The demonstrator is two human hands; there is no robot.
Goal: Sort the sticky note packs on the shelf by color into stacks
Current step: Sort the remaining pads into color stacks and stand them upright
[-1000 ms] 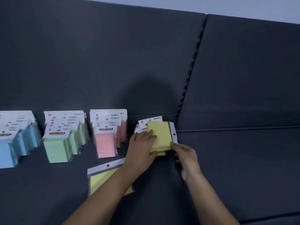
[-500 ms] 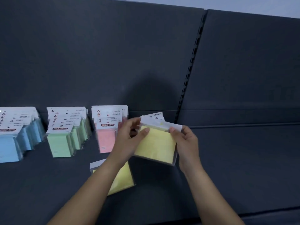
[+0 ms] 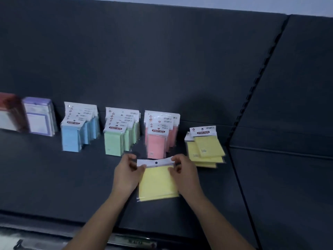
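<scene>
- Holding a yellow pack (image 3: 156, 184) by both ends of its white header (image 3: 155, 162), the person has it square and face-up, probably to line it up before it joins its color.
- The pack is low over the shelf (image 3: 54, 177), just in front of the pink stack (image 3: 158, 139). Whether its lower edge rests on the shelf cannot be told.
- The yellow stack (image 3: 207, 148) lies just to the right, loosely fanned, and looks like the place for this pack.
- The blue stack (image 3: 72, 138), green stack (image 3: 117, 139) and pink stack stand in a row with headers up, so each color reads at a glance.
- The left hand (image 3: 126, 174) has thumb and fingers curled narrow, pinching the header's left end.
- The right hand (image 3: 185, 175) pinches the right end the same way, and the header bows slightly between the two grips.
</scene>
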